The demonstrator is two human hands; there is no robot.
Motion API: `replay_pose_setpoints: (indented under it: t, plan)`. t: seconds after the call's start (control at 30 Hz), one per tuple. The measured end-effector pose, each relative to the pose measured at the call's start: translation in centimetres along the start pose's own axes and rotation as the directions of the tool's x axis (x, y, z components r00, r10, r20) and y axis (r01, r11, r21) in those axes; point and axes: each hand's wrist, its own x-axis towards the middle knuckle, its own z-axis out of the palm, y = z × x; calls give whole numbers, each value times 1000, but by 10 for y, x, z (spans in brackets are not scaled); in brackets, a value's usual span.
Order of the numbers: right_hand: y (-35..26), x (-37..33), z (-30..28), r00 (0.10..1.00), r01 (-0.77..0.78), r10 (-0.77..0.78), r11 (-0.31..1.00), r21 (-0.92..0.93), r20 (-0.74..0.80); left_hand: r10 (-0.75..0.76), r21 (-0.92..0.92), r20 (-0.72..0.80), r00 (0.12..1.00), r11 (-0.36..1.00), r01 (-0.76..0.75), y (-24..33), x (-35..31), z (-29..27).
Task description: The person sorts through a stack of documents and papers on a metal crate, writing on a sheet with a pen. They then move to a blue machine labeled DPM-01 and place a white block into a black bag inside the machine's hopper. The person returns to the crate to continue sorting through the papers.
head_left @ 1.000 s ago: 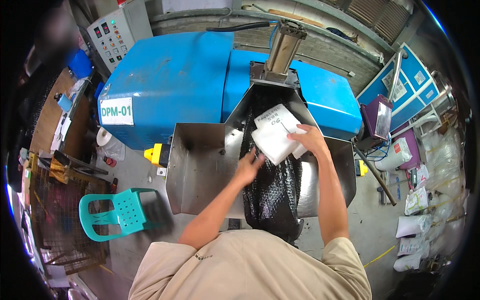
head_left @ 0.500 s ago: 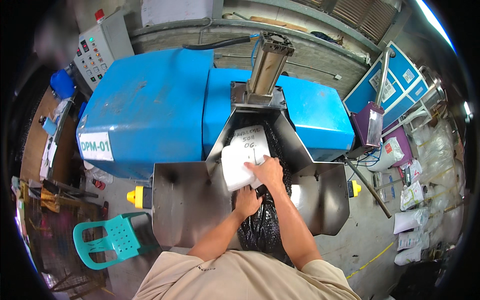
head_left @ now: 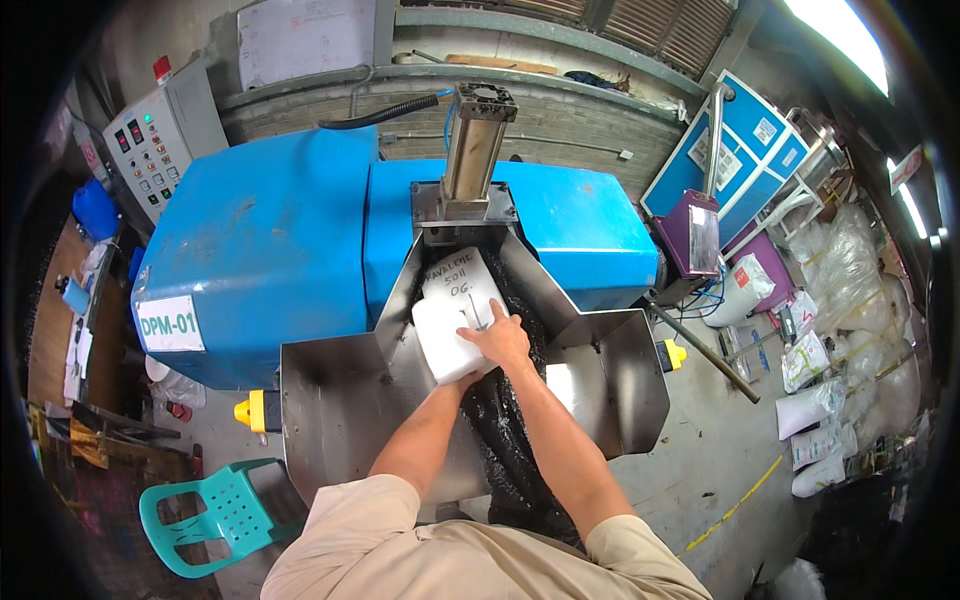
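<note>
A thick white block (head_left: 444, 338) with a second white piece marked by handwriting (head_left: 462, 276) lies tilted in the metal feed trough (head_left: 400, 300). My right hand (head_left: 500, 340) grips the block's right side, thumb and fingers apart on its top face. Under the near edge, my left hand (head_left: 462, 386) holds the block from below, its fingers hidden by it. A shiny black plastic sheet or bag (head_left: 505, 440) runs down the trough beside and beneath the white pieces, passing between my forearms.
A blue machine (head_left: 270, 240) with an upright metal cylinder (head_left: 472, 150) stands beyond the trough. Steel side wings (head_left: 610, 375) flank me, with yellow-capped switches (head_left: 258, 411) outside them. A green plastic chair (head_left: 215, 515) is at left; a metal bar (head_left: 710, 358) juts out at right.
My left hand has gone from the block's near edge to further beneath it. The right hand stays on the block's right side. The whole view has shifted a little.
</note>
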Motion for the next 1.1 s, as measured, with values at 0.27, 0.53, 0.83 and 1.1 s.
replay_pose_setpoints:
  t: [0.27, 0.53, 0.83, 1.1]
  plan:
    - [-34, -45, 38, 997, 8, 14, 957, -292, 72, -25, 17, -6, 1000, 1000, 25, 14, -66, -15]
    - [-8, -55, 40, 991, -25, 42, 991, -133, 126, -87, 31, -20, 996, 996, 87, 62, -128, -61]
    - [12, -138, 53, 970, 93, -93, 996, -9, -223, -175, 49, 37, 984, 984, 173, 108, -169, -91]
    - [80, -121, 30, 991, 78, -43, 953, 292, -124, -159, 270, 54, 986, 953, 139, 100, -159, -84]
